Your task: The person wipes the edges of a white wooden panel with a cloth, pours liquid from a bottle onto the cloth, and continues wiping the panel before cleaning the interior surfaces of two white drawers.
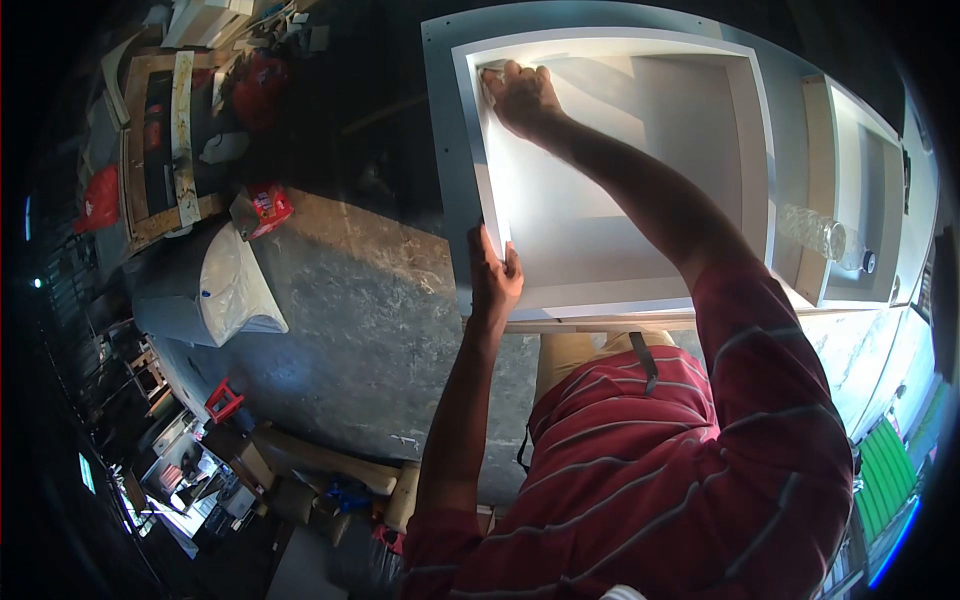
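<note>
The white box [590,240] lies on the grey panel [449,190]; steady its wall with the pinching left hand [494,288] while the curled right hand [526,98], its hold unclear, presses evenly at 1 far corner

The person is leaning over a shallow white box [580,235], the right hand [525,98] reaching into its far left corner, whatever is under those fingers being too small to tell. The left hand [497,278] is gripping the near part of the left wall. A clear bottle [832,238] is lying to the right, across the edge of a smaller frame [818,130]. Sunlight is striking the concrete floor [350,350], where a red packet [268,207] is sitting.
</note>
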A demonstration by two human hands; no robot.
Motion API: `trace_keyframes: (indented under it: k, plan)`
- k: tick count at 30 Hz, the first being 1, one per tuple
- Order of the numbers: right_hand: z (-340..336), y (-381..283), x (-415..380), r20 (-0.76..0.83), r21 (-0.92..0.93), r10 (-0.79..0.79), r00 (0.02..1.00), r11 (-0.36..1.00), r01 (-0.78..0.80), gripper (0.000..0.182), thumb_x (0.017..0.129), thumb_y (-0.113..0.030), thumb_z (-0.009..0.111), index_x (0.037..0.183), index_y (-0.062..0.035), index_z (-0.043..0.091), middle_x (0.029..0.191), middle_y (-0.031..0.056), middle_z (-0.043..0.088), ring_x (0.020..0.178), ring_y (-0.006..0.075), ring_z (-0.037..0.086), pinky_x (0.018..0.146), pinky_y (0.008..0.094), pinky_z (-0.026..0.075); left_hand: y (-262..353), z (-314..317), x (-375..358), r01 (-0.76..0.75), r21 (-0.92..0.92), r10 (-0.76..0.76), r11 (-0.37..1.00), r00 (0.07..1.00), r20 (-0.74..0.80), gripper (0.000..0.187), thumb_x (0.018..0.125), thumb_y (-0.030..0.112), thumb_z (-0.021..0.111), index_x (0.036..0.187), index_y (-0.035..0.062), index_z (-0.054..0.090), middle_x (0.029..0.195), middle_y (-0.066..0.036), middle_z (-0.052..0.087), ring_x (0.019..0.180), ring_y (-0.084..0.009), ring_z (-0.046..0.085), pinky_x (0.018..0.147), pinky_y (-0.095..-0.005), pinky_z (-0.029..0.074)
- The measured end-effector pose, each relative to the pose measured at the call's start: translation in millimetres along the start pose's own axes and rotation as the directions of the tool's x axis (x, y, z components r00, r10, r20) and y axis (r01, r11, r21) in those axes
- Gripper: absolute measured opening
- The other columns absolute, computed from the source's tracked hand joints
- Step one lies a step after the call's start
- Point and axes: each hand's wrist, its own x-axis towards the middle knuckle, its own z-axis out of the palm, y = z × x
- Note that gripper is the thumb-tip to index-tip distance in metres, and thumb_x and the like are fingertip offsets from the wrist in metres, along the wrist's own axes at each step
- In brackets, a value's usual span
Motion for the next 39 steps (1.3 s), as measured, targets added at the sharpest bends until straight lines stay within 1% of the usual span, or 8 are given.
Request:
trace_keyframes:
  k: [3,7,13,15,25,31,34,39]
  plan:
    - [-8,10,1,0.077,-0.125,0.017,0.997,0.992,-0.007,0.051,0.088,-0.015,0.046,0.138,-0.0173,0.036,0.113,0.0161,0.049,0.099,0.0267,0.056,0.087,0.0427,0.039,-8,5,-3,0.065,-0.036,-0.065,0.997,0.998,0.001,0.046,0.086,0.005,0.049,0.126,-0.0075,0.030,0.109,-0.028,0.041,0.096,-0.0438,0.047,0.082,-0.0459,0.041]
    - [-8,46,-17,0.084,0.086,0.052,0.995,0.994,-0.060,0.049,0.086,-0.020,0.049,0.132,-0.0097,0.035,0.117,0.0176,0.048,0.098,0.0271,0.056,0.080,0.0436,0.040,-2,3,-4,0.122,-0.032,-0.122,0.992,0.993,0.007,0.046,0.087,0.006,0.049,0.127,-0.0075,0.029,0.111,-0.028,0.040,0.098,-0.0435,0.046,0.083,-0.0459,0.041]
    - [0,73,-41,0.011,0.074,0.330,0.944,0.941,-0.330,0.037,0.085,-0.021,0.048,0.121,-0.0155,0.042,0.103,0.0129,0.053,0.093,0.0251,0.056,0.078,0.0430,0.040,-4,2,-1,-0.002,-0.041,0.001,0.999,1.000,-0.022,0.048,0.086,0.004,0.049,0.127,-0.0087,0.028,0.111,-0.027,0.040,0.097,-0.0433,0.046,0.082,-0.0448,0.042]
    - [-9,46,-28,0.173,0.105,0.326,0.930,0.932,-0.346,0.047,0.085,-0.023,0.049,0.130,-0.0153,0.040,0.110,0.0150,0.050,0.099,0.0295,0.054,0.085,0.0461,0.039,-4,1,1,-0.033,0.048,0.034,0.998,0.999,-0.008,0.049,0.085,0.002,0.049,0.128,-0.0086,0.028,0.111,-0.027,0.040,0.097,-0.0433,0.047,0.081,-0.0445,0.042]
    - [10,3,-28,-0.127,0.253,0.103,0.986,0.965,-0.068,0.040,0.087,-0.009,0.043,0.124,-0.0210,0.052,0.107,0.0147,0.049,0.102,0.0270,0.051,0.084,0.0410,0.040,-11,3,-1,-0.021,0.024,0.021,0.999,1.000,-0.002,0.050,0.085,0.004,0.050,0.127,-0.0090,0.028,0.112,-0.029,0.040,0.098,-0.0454,0.046,0.083,-0.0466,0.041]
    - [3,-1,-138,-0.027,0.190,-0.468,0.883,0.865,0.464,0.038,0.089,-0.014,0.045,0.124,-0.0267,0.053,0.110,0.0125,0.049,0.103,0.0248,0.051,0.083,0.0402,0.043,-8,1,1,-0.048,-0.011,0.048,0.999,0.999,-0.009,0.050,0.084,0.003,0.050,0.127,-0.0085,0.028,0.114,-0.030,0.040,0.100,-0.0460,0.045,0.085,-0.0473,0.041]
    - [14,-3,-144,-0.062,0.146,-0.517,0.854,0.842,0.520,0.036,0.088,-0.017,0.046,0.123,-0.0252,0.054,0.109,0.0116,0.049,0.102,0.0241,0.052,0.082,0.0396,0.044,-11,3,0,-0.039,0.026,0.039,0.999,0.999,-0.012,0.051,0.083,0.002,0.050,0.128,-0.0082,0.028,0.113,-0.029,0.040,0.100,-0.0454,0.045,0.085,-0.0468,0.041]
    - [-6,12,-37,0.014,-0.071,-0.209,0.978,0.975,0.210,0.041,0.089,-0.014,0.047,0.129,-0.0166,0.045,0.099,0.0110,0.053,0.090,0.0225,0.055,0.080,0.0382,0.042,-2,-2,-1,0.103,-0.094,-0.097,0.990,0.993,0.062,0.049,0.087,0.005,0.048,0.128,-0.0082,0.027,0.112,-0.029,0.040,0.098,-0.0445,0.046,0.083,-0.0445,0.042]
